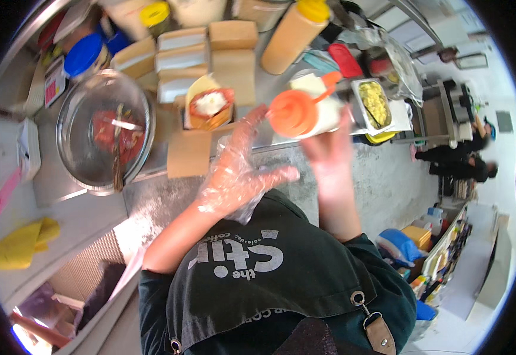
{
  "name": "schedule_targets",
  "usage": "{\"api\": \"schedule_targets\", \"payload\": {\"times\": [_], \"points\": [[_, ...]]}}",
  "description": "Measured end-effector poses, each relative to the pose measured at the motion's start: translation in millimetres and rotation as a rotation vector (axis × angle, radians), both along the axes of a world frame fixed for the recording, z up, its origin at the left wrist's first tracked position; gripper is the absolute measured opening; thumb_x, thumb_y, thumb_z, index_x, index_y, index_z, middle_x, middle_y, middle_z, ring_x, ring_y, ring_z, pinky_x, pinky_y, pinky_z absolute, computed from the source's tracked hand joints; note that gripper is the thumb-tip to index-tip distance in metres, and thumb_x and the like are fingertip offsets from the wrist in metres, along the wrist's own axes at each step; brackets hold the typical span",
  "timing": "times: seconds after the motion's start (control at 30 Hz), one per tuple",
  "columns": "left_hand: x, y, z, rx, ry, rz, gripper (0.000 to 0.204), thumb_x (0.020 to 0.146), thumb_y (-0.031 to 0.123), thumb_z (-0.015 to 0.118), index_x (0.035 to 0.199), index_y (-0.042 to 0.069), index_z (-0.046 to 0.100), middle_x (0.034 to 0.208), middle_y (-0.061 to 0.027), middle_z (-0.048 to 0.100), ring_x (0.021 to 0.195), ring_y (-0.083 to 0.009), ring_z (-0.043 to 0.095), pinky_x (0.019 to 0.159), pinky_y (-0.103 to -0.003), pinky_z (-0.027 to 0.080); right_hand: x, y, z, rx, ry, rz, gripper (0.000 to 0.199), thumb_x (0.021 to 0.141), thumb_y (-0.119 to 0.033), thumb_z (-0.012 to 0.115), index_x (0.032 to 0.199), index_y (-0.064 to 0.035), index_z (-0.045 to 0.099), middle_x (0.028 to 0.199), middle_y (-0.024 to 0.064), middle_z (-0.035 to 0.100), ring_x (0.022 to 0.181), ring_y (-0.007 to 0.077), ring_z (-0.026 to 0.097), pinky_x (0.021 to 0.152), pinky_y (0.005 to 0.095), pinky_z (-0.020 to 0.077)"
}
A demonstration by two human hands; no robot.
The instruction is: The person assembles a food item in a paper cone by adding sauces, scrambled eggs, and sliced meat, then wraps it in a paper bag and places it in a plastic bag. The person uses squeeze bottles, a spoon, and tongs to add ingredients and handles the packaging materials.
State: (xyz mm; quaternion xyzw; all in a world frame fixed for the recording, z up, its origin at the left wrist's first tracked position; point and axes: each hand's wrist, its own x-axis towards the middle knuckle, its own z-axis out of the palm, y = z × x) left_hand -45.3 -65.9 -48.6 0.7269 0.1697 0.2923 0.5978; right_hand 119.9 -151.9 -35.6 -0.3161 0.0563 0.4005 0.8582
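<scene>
My right hand (329,151), smeared by motion, is closed around a squeeze bottle with an orange cap (293,115) and a whitish body (327,115). The bottle tilts so that its cap faces me. My left hand (237,168) wears a clear plastic glove and holds nothing; its thumb and fingers are spread, just left of the bottle. Beyond the left hand, an opened cardboard box (190,154) holds a paper-wrapped food item (227,113) with reddish slices. White sauce or cream (211,103) lies on top of it.
Left of the box stands a metal bowl (62,142) with reddish food and a utensil. More cardboard boxes (234,65) sit behind. A tall yellow-capped bottle (296,35) and a tray of yellow food (373,103) are farther right. Two people (459,160) are in the background.
</scene>
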Motion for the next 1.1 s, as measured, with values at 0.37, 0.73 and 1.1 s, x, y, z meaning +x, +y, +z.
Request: {"api": "schedule_targets", "payload": {"times": [0.37,0.73,1.1], "points": [[188,-12,47,0.066,-0.248,0.104,0.059,0.077,0.006,0.087,0.127,-0.003,0.055,0.115,-0.0098,0.070,0.104,-0.0167,0.066,0.097,-0.033,0.052,89,-92,-1,0.044,0.241,0.579,0.066,0.105,-0.050,0.045,0.153,-0.0051,0.033,0.142,0.0187,0.052,0.128,0.0365,0.054,0.109,0.0563,0.0429],[357,-10,-26,0.187,0.011,0.223,0.064,0.068,0.019,0.093,0.120,0.001,0.060,0.104,-0.0106,0.073,0.095,-0.0196,0.070,0.089,-0.033,0.054,208,-237,-3,0.012,-0.194,0.186,0.044,0.103,-0.023,0.050,0.145,-0.0094,0.044,0.135,0.0191,0.059,0.114,0.0314,0.065,0.094,0.0502,0.0565],[344,-22,-43,0.089,-0.033,0.201,0.094,0.065,0.026,0.096,0.139,0.000,0.044,0.125,-0.0179,0.065,0.116,-0.0273,0.064,0.102,-0.038,0.049,196,-130,35,-0.069,-0.915,0.530,0.027,0.095,-0.001,0.057,0.122,0.0006,0.058,0.125,0.0130,0.062,0.113,0.0224,0.063,0.103,0.0373,0.0487]]}}
